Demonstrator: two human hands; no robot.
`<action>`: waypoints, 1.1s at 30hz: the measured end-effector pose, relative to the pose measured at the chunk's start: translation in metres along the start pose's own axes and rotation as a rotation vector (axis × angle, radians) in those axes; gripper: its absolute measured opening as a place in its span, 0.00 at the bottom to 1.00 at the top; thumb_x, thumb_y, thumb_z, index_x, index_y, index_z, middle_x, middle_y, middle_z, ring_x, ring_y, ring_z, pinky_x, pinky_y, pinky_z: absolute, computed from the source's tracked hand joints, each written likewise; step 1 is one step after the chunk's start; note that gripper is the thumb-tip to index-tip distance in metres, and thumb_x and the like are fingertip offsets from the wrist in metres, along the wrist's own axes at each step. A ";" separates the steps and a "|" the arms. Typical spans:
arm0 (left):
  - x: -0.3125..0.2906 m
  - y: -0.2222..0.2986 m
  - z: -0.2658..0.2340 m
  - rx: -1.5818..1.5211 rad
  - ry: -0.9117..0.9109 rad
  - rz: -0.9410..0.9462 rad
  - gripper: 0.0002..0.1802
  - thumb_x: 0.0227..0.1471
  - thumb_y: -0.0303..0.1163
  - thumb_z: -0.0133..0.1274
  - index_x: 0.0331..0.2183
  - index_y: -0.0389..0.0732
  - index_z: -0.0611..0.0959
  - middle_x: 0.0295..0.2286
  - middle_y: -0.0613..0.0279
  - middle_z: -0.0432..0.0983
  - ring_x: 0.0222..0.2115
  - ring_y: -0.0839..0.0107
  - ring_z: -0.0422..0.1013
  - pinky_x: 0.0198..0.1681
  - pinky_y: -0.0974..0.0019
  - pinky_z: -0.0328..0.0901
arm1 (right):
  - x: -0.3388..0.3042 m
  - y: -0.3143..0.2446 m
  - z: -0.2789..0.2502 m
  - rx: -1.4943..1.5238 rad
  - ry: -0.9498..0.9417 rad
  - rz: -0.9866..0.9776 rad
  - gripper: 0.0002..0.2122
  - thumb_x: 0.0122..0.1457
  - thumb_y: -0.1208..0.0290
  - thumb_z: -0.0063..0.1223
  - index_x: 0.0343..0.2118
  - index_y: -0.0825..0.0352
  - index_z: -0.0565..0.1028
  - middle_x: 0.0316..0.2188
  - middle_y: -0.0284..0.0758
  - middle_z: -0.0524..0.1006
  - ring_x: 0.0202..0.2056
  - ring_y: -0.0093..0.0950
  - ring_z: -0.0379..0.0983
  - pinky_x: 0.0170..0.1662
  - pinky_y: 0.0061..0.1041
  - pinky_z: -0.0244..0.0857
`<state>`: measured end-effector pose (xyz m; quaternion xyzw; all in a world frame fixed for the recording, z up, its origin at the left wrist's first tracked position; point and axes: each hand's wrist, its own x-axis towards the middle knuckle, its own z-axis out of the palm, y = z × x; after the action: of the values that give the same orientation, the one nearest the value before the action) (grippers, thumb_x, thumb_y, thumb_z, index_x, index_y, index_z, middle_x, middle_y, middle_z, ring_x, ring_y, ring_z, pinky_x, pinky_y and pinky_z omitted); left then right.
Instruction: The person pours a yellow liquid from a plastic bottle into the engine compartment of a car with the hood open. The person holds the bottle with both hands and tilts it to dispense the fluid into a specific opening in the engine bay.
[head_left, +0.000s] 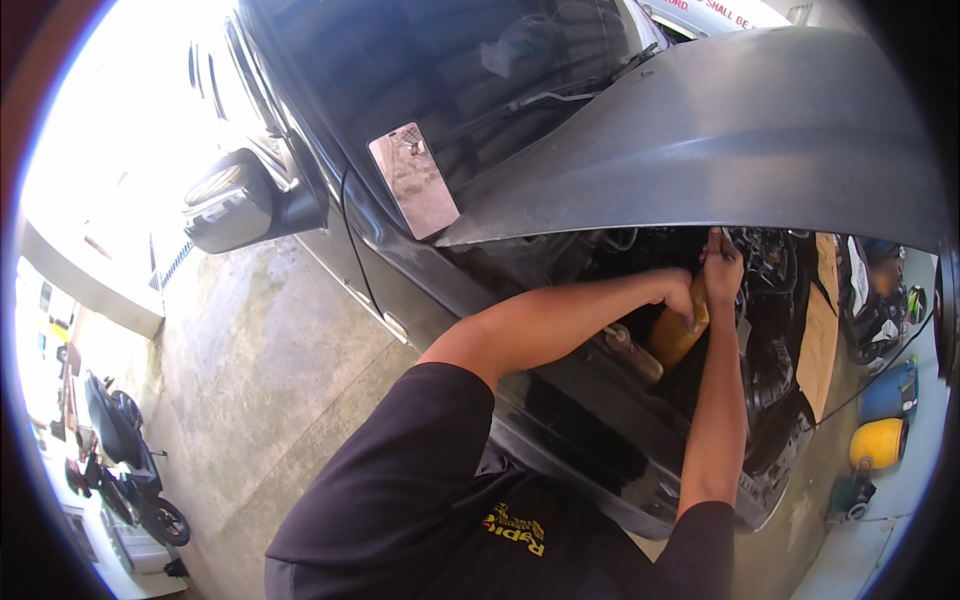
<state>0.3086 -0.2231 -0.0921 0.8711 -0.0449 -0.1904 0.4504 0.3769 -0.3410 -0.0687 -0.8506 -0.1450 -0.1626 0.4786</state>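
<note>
Both my arms reach under the raised hood (720,140) of a dark grey vehicle. My left hand (678,292) is closed, its fingers curled down against a yellow object (680,335), perhaps a container. Whatever those fingers hold is hidden. Just beyond it, my right hand (722,268) is closed with the thumb pointing up, around something dark that I cannot make out. Below the left forearm, beside the yellow object, sits a tan, bottle-shaped part (632,357). Shadow hides much of the engine bay (765,350) around my hands.
A phone (413,180) leans at the windshield's base by the hood corner. A brown cardboard sheet (822,330) lies along the bay's far side. The side mirror (235,200) juts out left. Blue (888,392) and yellow containers (878,442) line the right wall; a motorcycle (130,450) stands left.
</note>
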 end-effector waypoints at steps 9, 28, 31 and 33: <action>0.022 -0.033 0.011 -0.088 0.050 0.330 0.37 0.29 0.46 0.87 0.44 0.40 0.95 0.44 0.53 0.91 0.47 0.58 0.85 0.54 0.56 0.76 | -0.001 0.000 0.002 -0.059 -0.016 -0.036 0.24 0.75 0.49 0.53 0.44 0.70 0.86 0.39 0.46 0.87 0.44 0.42 0.83 0.51 0.40 0.74; 0.024 -0.023 0.012 -0.005 0.015 0.074 0.50 0.28 0.51 0.89 0.52 0.32 0.90 0.51 0.44 0.87 0.51 0.55 0.84 0.52 0.54 0.77 | 0.007 0.021 0.001 -0.140 -0.045 0.129 0.18 0.70 0.60 0.61 0.49 0.74 0.85 0.44 0.52 0.88 0.48 0.45 0.86 0.55 0.43 0.75; 0.023 -0.019 0.009 0.007 0.020 0.046 0.50 0.28 0.51 0.89 0.52 0.31 0.90 0.51 0.44 0.87 0.51 0.54 0.83 0.52 0.54 0.77 | 0.017 0.032 0.003 0.026 -0.210 0.128 0.20 0.70 0.59 0.61 0.53 0.73 0.84 0.50 0.52 0.87 0.55 0.46 0.85 0.60 0.43 0.75; 0.023 -0.013 0.007 0.012 -0.019 0.076 0.50 0.28 0.51 0.89 0.51 0.31 0.90 0.52 0.44 0.86 0.52 0.54 0.83 0.53 0.54 0.77 | 0.017 0.041 0.010 0.039 -0.040 -0.030 0.15 0.71 0.61 0.59 0.39 0.71 0.84 0.33 0.40 0.85 0.39 0.32 0.82 0.47 0.34 0.72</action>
<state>0.3256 -0.2268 -0.1125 0.8697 -0.0836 -0.1809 0.4515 0.4097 -0.3516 -0.0980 -0.8418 -0.1705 -0.1499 0.4898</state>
